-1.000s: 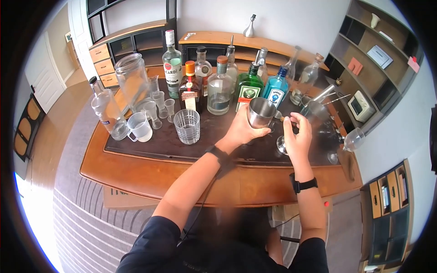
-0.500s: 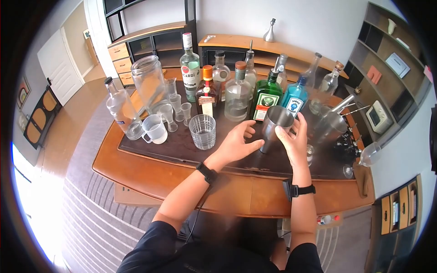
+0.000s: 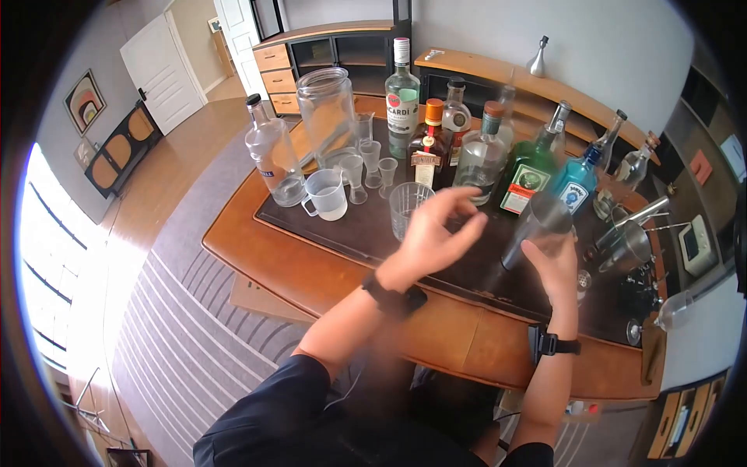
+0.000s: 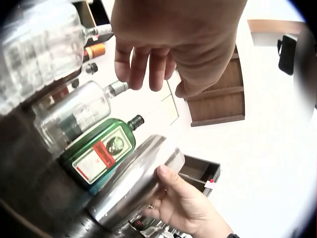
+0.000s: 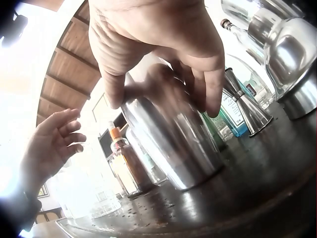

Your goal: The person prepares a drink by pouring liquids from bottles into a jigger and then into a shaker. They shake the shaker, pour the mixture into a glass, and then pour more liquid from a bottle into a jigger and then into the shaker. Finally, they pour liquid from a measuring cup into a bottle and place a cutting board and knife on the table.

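Observation:
A tall metal shaker tin stands at the front right of the dark table inlay, its base at the surface in the right wrist view. My right hand grips its side near the top, thumb on the near face and fingers around the far one. My left hand hangs in the air left of the tin, fingers loosely bent and holding nothing. In the head view it overlaps a cut-pattern drinking glass. The Jägermeister bottle stands just behind the tin.
Several bottles line the back, among them a Bacardi bottle and a blue gin bottle. A plastic measuring jug and small glasses stand at left. A metal jigger and a mixing glass are at right.
The left hand has let go of the tin and moved left toward the patterned glass. The right hand has taken hold of the tin, now lower at the table. The head view has turned left.

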`<action>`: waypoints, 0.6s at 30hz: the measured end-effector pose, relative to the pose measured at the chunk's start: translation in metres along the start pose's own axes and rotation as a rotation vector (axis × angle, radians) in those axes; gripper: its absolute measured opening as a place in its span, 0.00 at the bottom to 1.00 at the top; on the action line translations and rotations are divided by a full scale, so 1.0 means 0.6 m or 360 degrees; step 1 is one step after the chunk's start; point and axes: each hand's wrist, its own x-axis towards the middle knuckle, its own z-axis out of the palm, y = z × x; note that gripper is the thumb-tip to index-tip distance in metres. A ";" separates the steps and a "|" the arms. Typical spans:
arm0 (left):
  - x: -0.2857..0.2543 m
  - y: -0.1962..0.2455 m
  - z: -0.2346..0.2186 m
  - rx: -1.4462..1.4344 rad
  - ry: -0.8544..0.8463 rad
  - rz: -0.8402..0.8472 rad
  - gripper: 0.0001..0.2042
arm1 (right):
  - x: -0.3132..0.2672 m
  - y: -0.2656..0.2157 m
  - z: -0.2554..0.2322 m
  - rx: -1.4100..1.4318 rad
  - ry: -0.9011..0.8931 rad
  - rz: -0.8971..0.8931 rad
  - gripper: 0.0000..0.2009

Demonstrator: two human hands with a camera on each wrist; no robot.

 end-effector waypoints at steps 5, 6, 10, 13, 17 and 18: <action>0.001 -0.023 -0.086 0.0729 0.0370 0.0022 0.33 | -0.004 -0.004 -0.004 0.0043 -0.0050 0.0013 0.30; -0.004 -0.030 -0.099 0.0707 0.0351 -0.0162 0.40 | -0.003 -0.006 -0.004 0.0050 -0.0053 0.0009 0.30; -0.027 -0.079 -0.124 0.0448 0.0051 -0.0654 0.51 | -0.002 -0.001 -0.006 -0.0010 -0.0043 -0.0007 0.30; -0.033 -0.107 -0.127 0.0348 -0.0195 -0.0825 0.54 | 0.000 0.005 -0.007 -0.0032 -0.0030 -0.0026 0.29; -0.035 -0.138 -0.115 0.0312 -0.0210 -0.0821 0.50 | -0.003 0.001 -0.007 -0.0034 -0.0007 -0.0034 0.28; -0.037 -0.143 -0.115 0.0327 -0.0187 -0.0834 0.49 | -0.005 0.000 -0.006 -0.0008 -0.0003 -0.0030 0.27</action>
